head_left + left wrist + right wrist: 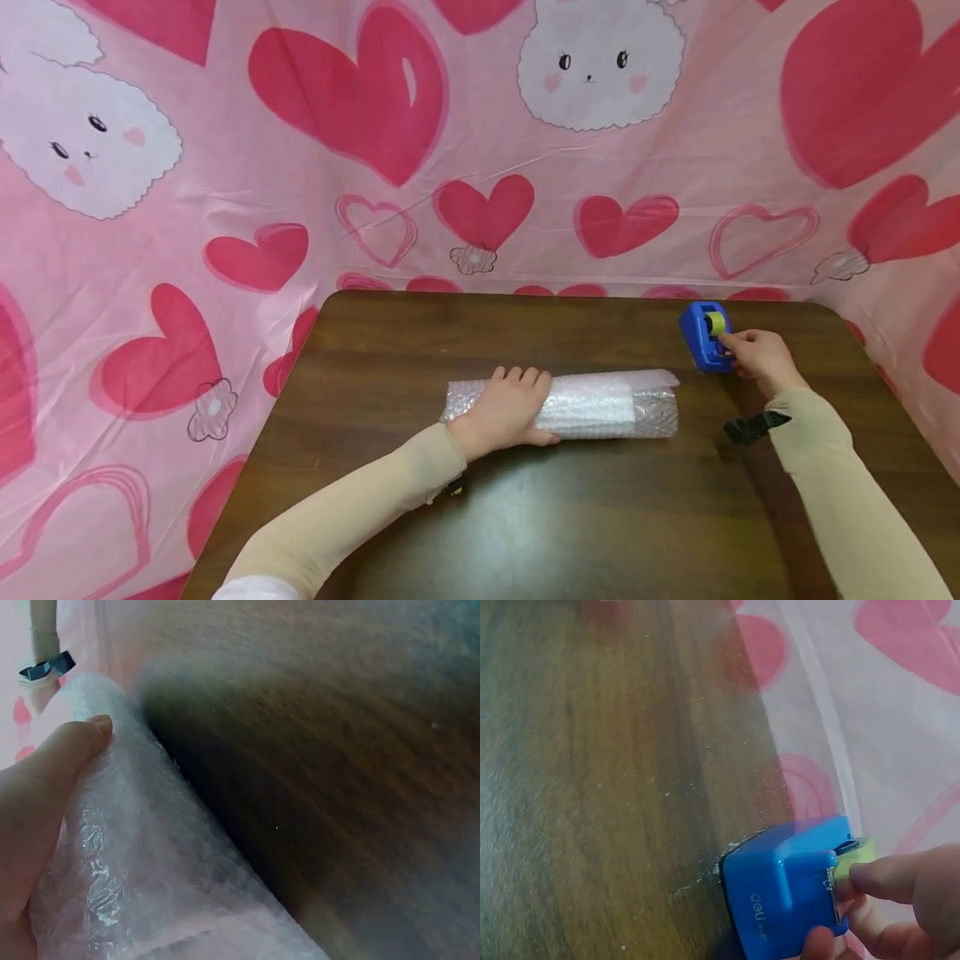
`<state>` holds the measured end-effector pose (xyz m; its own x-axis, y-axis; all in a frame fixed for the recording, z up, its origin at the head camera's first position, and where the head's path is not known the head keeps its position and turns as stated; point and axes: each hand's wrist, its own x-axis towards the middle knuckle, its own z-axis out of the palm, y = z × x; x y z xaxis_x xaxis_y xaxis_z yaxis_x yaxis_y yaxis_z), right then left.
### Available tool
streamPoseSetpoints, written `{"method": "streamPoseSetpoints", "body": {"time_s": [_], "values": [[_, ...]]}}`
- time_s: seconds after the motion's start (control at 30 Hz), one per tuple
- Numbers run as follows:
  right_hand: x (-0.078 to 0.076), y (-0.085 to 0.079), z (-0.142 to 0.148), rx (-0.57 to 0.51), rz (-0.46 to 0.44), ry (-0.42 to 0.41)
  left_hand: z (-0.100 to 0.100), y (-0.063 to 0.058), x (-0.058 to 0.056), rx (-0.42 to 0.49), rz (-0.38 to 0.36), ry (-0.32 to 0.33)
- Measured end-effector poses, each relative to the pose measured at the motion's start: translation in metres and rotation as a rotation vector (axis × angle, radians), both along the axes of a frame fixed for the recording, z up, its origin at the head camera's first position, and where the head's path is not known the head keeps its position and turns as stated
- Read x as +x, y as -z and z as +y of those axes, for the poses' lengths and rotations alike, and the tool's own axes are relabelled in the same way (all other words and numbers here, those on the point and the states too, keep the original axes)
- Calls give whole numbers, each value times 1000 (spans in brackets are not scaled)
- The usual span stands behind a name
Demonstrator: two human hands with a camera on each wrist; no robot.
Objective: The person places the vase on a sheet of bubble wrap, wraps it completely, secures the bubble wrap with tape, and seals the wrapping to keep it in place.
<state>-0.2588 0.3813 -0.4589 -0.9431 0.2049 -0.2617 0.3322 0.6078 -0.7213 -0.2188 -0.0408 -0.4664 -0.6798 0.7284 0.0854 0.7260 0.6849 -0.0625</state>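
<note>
A roll of bubble wrap (600,408), whitish inside and clear at its ends, lies crosswise on the table. My left hand (506,412) grips it near its left end, fingers over the top and thumb along the near side; the left wrist view shows the thumb on the crinkled bubble wrap (172,847). At the back right stands a blue tape dispenser (703,337) with a yellow-green roll of tape (716,323). My right hand (768,358) reaches to its cutter end, thumb and fingers pinching at the tape (844,868). The tape's loose end is hidden by the fingers.
The dark wooden table (600,517) has rounded far corners. Beyond its back edge hangs a pink curtain (517,142) with hearts and rabbit faces, which also runs along the left side. A black strap (753,427) sits on the right wrist.
</note>
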Motion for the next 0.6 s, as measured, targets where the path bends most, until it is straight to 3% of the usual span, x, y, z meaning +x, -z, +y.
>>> {"method": "streamPoseSetpoints", "body": {"time_s": [0.27, 0.6], "values": [[1, -5, -1, -86, -25, 58, 1, 0, 1, 11, 44, 3], [7, 3, -3, -229, -2, 41, -2, 3, 3, 44, 70, 15]]}}
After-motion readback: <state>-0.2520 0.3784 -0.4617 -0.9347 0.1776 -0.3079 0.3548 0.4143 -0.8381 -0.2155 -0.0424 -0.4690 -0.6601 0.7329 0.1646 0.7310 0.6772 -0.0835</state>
